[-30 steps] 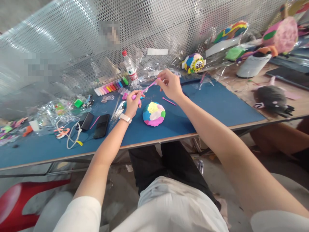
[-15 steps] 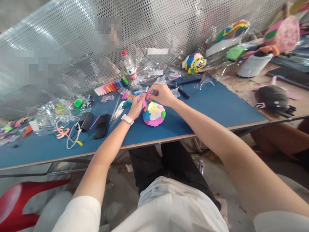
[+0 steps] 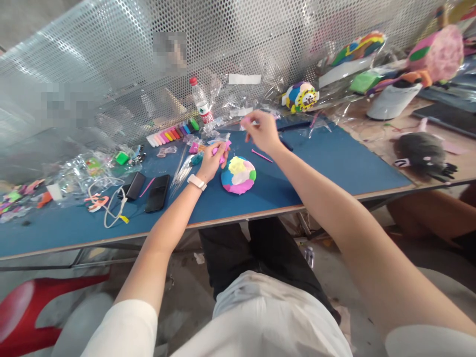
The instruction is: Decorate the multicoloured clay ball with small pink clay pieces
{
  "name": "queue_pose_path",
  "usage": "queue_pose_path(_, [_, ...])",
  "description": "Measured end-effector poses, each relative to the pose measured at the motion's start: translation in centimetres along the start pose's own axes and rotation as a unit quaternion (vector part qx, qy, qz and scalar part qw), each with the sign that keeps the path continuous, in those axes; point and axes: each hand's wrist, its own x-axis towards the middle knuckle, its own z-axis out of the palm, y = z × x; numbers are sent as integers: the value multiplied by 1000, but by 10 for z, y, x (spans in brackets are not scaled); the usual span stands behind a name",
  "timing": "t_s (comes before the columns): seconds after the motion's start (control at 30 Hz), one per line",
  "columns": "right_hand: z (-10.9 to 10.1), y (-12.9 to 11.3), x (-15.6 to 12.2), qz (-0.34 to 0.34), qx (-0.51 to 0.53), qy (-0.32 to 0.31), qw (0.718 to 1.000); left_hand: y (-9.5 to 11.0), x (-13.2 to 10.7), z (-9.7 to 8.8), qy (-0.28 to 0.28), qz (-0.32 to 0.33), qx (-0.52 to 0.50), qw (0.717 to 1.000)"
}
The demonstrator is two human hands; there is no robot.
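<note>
Noted irregular patches on the rounded clay piece point(image 3: 238, 175): pale yellow at top, pinkish white at centre, blue at left, green at right, magenta along the lower edge. Recorded plain magenta-pink on the held clay lump point(image 3: 227, 144) and similar pink on the thin stick point(image 3: 262, 155). Observed plain blue on the tabletop point(image 3: 334, 163), black on the phone point(image 3: 157, 194), red on the bottle cap point(image 3: 193, 81) and chair point(image 3: 18, 307). Logged a regular dot pattern of holes on the silver-grey panel point(image 3: 223, 39).

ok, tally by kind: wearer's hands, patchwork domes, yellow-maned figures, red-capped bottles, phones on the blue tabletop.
Hands: 2 (left hand, right hand)
Patchwork dome: 1
Yellow-maned figure: 1
Red-capped bottle: 1
Phone: 1
Total: 6
</note>
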Motion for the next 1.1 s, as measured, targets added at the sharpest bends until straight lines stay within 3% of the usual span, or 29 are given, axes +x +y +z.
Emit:
queue_pose_path(0.13, [-25,31,5,3,68,183,981,-5,2,-6,50,-22,25,998])
queue_pose_path(0.2, [-24,33,3,28,80,211,974,-7,3,-7,65,-24,42,997])
queue_pose_path(0.33, [-5,12,-8,63,79,103,990,-11,5,-10,75,-13,46,996])
queue_pose_path(0.43, [7,-2,-15,35,58,5,998,-14,6,-12,76,2,12,997])
queue_pose_path(0.53, [11,-8,-19,-2,15,-52,999,-15,6,-12,87,2,31,996])
queue_pose_path(0.67, [9,-12,-20,-13,-13,-79,997,-14,4,-10,79,-17,85,993])
queue_pose_path(0.8, [8,-18,-20,-18,-29,-97,995,-13,1,-7,42,3,110,993])
queue_pose_path(0.9, [9,-19,-20,-23,-41,-89,995,-8,0,-5,47,24,151,987])
queue_pose_path(1.0, [10,-17,-20,-30,-55,-85,994,7,1,-7,50,65,239,968])
queue_pose_path(1.1, [10,-16,-20,-33,-56,-87,994,29,2,-17,47,101,355,928])
